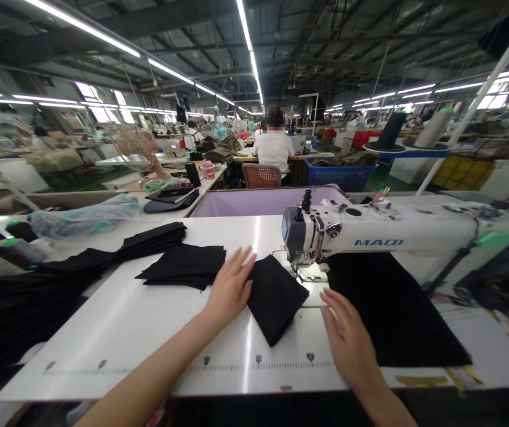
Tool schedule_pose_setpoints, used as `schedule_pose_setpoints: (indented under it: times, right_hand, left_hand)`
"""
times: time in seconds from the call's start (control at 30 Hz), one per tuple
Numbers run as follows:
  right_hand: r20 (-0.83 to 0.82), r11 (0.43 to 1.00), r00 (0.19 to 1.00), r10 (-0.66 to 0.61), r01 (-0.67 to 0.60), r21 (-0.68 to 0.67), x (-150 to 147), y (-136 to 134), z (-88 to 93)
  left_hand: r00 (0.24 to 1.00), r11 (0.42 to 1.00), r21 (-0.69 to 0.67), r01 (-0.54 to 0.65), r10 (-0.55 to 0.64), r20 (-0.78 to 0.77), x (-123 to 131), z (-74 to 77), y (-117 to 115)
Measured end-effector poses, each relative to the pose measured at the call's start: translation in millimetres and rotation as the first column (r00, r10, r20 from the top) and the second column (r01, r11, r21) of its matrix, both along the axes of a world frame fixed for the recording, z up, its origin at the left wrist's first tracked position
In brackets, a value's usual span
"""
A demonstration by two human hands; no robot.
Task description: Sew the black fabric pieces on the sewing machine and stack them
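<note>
Black fabric piece: small dark square, lying flat and turned cornerwise on the white counter, just in front of the head of the sewing machine.
Hidden: the needle and presser foot are in shadow under the machine head and cannot be made out. The far corner of the black fabric piece runs toward that shadow; whether it reaches under the foot cannot be told.
Cut off: both forearms leave the picture at the bottom edge. A heap of dark fabric is cut by the left edge.
Hard to read: weave, seams and folds of all the black cloth are lost in flat black.
Left hand: palm down, the fingers straight and slightly spread, their tips resting on the left edge of the black fabric piece. Nothing is gripped.
Right hand: palm down, the fingers extended and together, just right of the piece's near corner and apart from it, overlapping the left edge of a large black cloth. Nothing is gripped.
Nearby: a stack of black pieces lies just left of the left hand.
Background: a seated person in a white top, back to the camera.
</note>
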State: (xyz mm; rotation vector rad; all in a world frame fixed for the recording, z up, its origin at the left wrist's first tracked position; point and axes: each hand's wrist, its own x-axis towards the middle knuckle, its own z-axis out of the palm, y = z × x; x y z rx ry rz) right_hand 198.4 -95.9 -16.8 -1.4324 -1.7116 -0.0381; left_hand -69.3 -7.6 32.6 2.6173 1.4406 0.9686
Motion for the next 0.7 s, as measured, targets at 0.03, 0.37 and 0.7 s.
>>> schedule_pose_setpoints:
  times: [0.03, 0.37, 0.7]
  right_hand:
    - [-0.048, 0.999, 0.998, -0.028, 0.030, 0.045, -3, -3, 8.4]
    - [0.172, 0.958, 0.958, 0.228, -0.189, -0.218, -68, -7, 8.9]
    - [0.196, 0.959, 0.953, 0.229, -0.187, -0.211, -8, 11, -6.7]
  left_hand:
    - [0.981, 0.991, -0.061, 0.123, -0.130, -0.143, 3, -2.3, -7]
    - [0.912, 0.982, -0.132, 0.137, -0.177, -0.371, 32, -17.6, -53]
    - [0.919, 0.957, -0.222, 0.185, -0.248, -0.305, 54, -13.8, -30]
